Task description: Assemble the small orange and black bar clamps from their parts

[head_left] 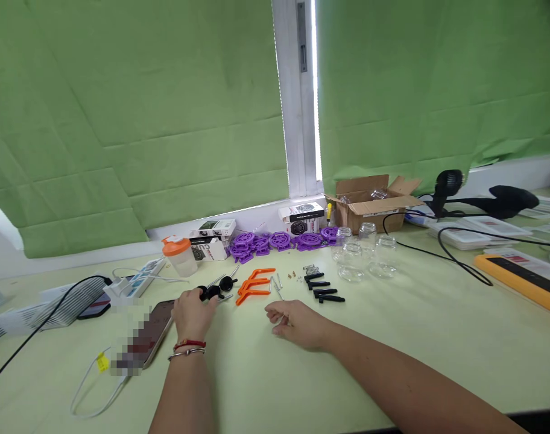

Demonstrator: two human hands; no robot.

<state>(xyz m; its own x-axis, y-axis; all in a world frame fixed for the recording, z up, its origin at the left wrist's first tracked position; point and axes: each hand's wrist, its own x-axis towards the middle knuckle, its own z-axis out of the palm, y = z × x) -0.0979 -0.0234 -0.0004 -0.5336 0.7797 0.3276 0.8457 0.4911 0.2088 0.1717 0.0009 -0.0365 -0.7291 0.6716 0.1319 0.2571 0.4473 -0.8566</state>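
My left hand (pixel 191 314) reaches over a cluster of black round caps (pixel 213 292) with thin metal rods; its thumb and fingers close around one at the near side, partly hidden. Another black cap (pixel 228 284) lies just beyond. My right hand (pixel 300 324) hovers low over the table, fingers loosely curled and apart from the thumb, with nothing clearly in it. Close to its fingertips lie thin metal pins (pixel 278 291). Between the hands and farther back rest orange Y-shaped plastic frames (pixel 253 292). Several black plastic handles (pixel 328 292) and small springs (pixel 310 269) lie to the right.
Purple plastic reels (pixel 280 241) line the back, beside small printed boxes (pixel 302 212). Glass jars (pixel 350 265) stand right of centre, before an open cardboard box (pixel 377 208). A phone (pixel 152 331), a power strip (pixel 142 278) and an orange-lidded cup (pixel 181 258) occupy the left.
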